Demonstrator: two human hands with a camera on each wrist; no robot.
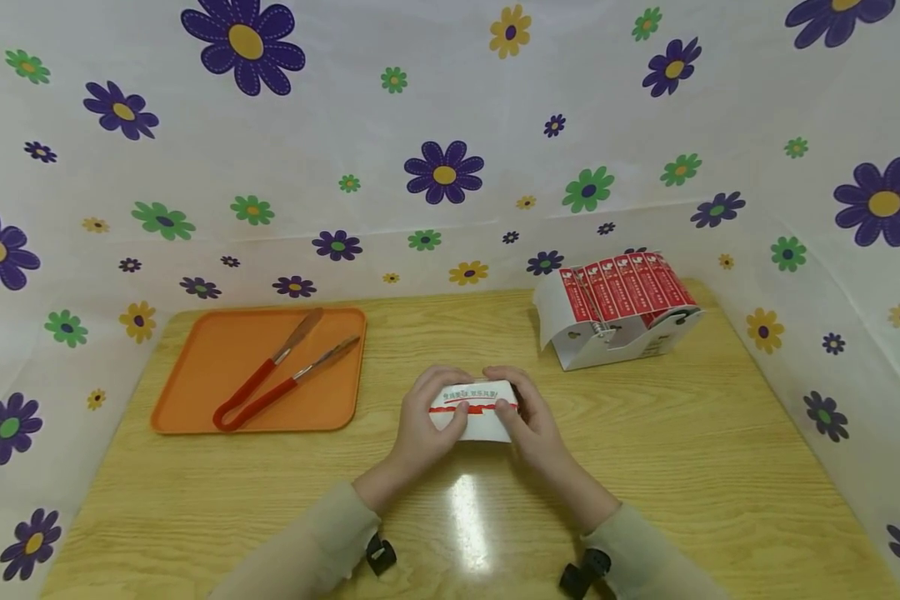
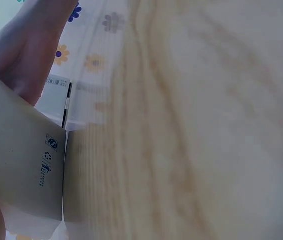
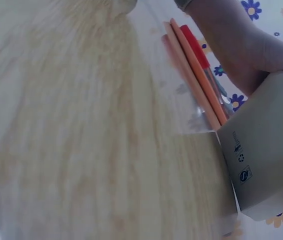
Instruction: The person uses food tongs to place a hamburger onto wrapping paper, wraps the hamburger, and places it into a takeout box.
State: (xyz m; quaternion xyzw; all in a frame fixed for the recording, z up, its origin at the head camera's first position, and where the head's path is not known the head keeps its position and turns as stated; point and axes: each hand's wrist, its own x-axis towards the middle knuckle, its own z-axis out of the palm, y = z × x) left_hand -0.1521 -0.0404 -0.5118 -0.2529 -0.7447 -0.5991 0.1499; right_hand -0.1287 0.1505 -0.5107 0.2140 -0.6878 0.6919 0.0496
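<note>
Both hands hold a small white cardboard box [image 1: 480, 427] close over the table, near its middle. In the head view its upper side carries printed characters and a red band. My left hand [image 1: 429, 410] grips the left end, thumb on the near face. At the opposite end, my right hand [image 1: 534, 417] grips it the same way, fingers behind. Small printed symbols, one for recycling, mark the box's plain side [image 2: 19, 155] in the left wrist view. The right wrist view shows that side of the box [image 3: 269, 145] too, with the left hand [image 3: 251, 55] beyond it.
On the left lies an orange tray [image 1: 187, 375] bearing red-handled tongs [image 1: 281, 385]. At the back right stands a white holder [image 1: 607, 354] with several red-and-white packets [image 1: 621, 283] in a row. A flower-print sheet [image 1: 390, 125] closes off the table's [image 1: 667, 467] back and sides.
</note>
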